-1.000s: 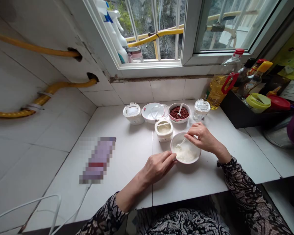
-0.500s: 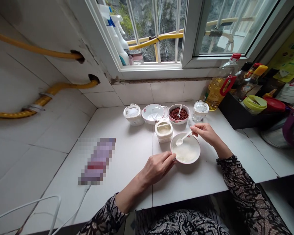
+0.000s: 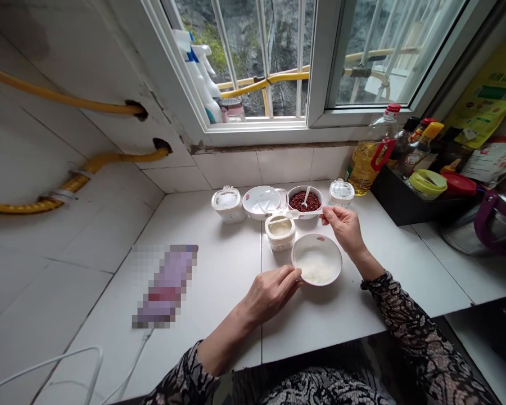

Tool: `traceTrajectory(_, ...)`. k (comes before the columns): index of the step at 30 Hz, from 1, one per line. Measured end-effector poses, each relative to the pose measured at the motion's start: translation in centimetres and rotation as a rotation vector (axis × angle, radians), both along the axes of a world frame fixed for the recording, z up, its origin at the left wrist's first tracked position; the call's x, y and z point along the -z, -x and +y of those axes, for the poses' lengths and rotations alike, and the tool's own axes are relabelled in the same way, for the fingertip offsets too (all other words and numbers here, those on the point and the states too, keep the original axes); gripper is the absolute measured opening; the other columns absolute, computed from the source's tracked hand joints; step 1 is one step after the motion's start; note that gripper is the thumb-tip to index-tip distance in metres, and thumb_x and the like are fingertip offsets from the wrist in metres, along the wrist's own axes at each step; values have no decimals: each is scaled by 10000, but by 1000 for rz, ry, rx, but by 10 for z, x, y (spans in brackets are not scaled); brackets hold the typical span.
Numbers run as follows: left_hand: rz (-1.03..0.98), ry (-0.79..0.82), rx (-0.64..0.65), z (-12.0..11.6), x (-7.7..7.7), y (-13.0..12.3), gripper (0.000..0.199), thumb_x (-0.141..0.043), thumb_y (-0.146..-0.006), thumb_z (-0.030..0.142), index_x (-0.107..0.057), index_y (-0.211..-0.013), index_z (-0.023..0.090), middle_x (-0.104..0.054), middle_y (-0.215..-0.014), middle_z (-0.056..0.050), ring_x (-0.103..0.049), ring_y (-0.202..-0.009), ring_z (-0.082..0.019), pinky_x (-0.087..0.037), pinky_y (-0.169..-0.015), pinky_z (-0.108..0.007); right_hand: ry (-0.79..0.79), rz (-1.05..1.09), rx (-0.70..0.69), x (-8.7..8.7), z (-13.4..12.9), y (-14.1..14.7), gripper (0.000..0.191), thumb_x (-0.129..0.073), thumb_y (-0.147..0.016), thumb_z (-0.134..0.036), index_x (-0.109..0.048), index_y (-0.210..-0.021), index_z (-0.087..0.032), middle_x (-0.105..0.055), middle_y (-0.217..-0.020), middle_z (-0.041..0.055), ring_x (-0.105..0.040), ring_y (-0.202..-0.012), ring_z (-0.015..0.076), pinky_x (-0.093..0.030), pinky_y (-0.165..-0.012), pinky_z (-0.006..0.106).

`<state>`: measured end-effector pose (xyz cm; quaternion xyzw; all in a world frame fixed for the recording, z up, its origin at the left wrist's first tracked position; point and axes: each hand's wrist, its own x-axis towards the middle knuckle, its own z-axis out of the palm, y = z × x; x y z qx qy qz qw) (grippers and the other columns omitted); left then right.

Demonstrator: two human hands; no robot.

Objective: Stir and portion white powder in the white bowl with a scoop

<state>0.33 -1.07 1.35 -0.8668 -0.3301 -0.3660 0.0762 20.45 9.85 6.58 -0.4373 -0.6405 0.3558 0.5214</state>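
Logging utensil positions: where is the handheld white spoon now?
In the head view, right of centre, the white spoon is in the right hand, its scoop end near the open white jar, in front of the bowl of red beans.

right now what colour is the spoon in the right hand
The spoon in the right hand is white; it shows best in the head view.

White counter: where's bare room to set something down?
Bare: between the pixelated purple item and left hand; between right sleeve and black rack. Crowded: the back row, leftmost jar to oil bottle, and around the open jar beside the held bowl.
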Motion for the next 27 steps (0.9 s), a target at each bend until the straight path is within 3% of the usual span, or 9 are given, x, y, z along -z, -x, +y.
traceTrajectory(5,9,13,0,0,-1,0,202,-389,-1043,218,-552,-1098,113,-674,-868,-66,-633,-639,-124,-485,-512,-217,-595,-486,49,0,-12,17,310,-523,-969,-353,-639,-725,-201,-685,-681,23,-579,-670,167,-415,-854,376)
traceTrajectory(8,10,8,-8,0,0,0,202,-390,-1042,220,-556,-1103,122,-672,-862,-60,-628,-629,-117,-482,-509,-209,-756,-572,53,0,-13,18,268,-528,-969,-279,-631,-734,-200,-692,-680,13,-573,-659,157,-403,-869,370)
traceTrajectory(10,9,5,-9,0,1,0,200,-391,-1041,220,-555,-1105,125,-673,-867,-60,-628,-630,-112,-482,-513,-204,-744,-494,95,-2,-12,14,244,-534,-965,-264,-629,-751,-196,-695,-691,16,-590,-668,160,-410,-851,366)
traceTrajectory(13,6,10,-5,0,2,1,192,-400,-1036,214,-551,-1113,123,-675,-876,-65,-629,-636,-114,-484,-514,-205,-567,-355,114,-6,-10,0,262,-552,-950,-275,-612,-707,-197,-675,-661,11,-602,-652,163,-431,-777,344)
traceTrajectory(17,9,18,1,0,2,2,193,-412,-1029,214,-544,-1140,127,-676,-881,-64,-639,-654,-119,-496,-528,-206,-308,-333,-13,-9,-5,-25,343,-541,-939,-322,-583,-620,-205,-638,-602,2,-567,-579,150,-424,-622,299)
traceTrajectory(21,11,31,8,0,2,3,180,-421,-1029,209,-539,-1132,121,-678,-880,-66,-639,-648,-121,-489,-521,-206,-397,-556,-133,-6,-3,-33,357,-528,-944,-305,-581,-608,-197,-611,-570,-4,-518,-567,136,-417,-722,324)
traceTrajectory(27,15,55,14,-1,3,3,172,-438,-1025,203,-542,-1133,118,-678,-875,-66,-650,-654,-128,-491,-529,-211,-514,-757,-313,2,-13,-15,338,-490,-973,-261,-599,-666,-175,-623,-619,7,-503,-600,130,-385,-802,336)
